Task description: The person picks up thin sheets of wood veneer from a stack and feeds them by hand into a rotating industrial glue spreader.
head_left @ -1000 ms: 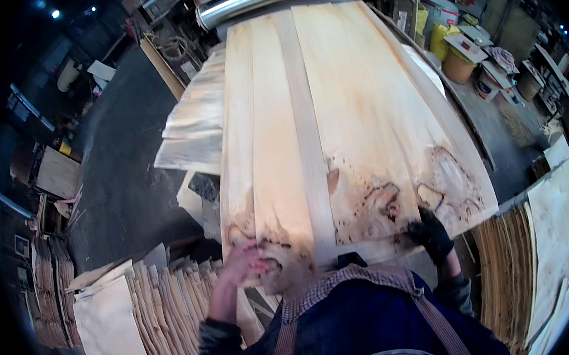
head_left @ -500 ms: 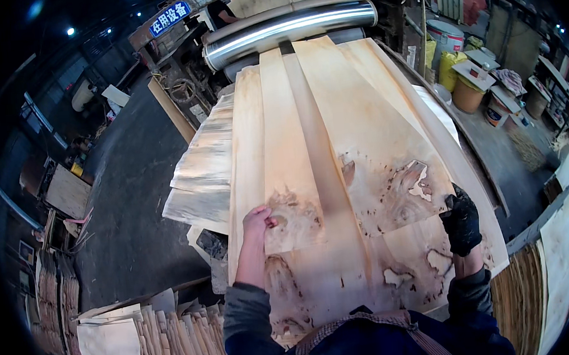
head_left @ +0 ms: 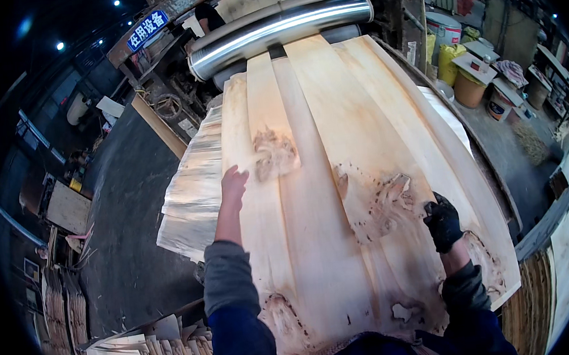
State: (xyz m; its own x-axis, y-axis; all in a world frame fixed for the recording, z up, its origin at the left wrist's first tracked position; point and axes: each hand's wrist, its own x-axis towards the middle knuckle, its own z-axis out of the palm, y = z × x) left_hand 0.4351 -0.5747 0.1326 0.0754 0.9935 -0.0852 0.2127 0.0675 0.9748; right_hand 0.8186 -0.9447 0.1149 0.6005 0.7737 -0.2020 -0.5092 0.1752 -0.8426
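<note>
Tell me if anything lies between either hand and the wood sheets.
Nothing visible does. The left hand lies flat on the veneer sheets near a ragged knot. The gloved right hand presses on the sheets beside another torn patch. Only the glove separates it.

Two hands, one metal roller

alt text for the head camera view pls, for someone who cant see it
A person's bare left hand and black-gloved right hand press flat on wide, pale wood veneer sheets with ragged knot holes, which run out from a shiny metal roller. A dim, cluttered workshop surrounds them.
</note>
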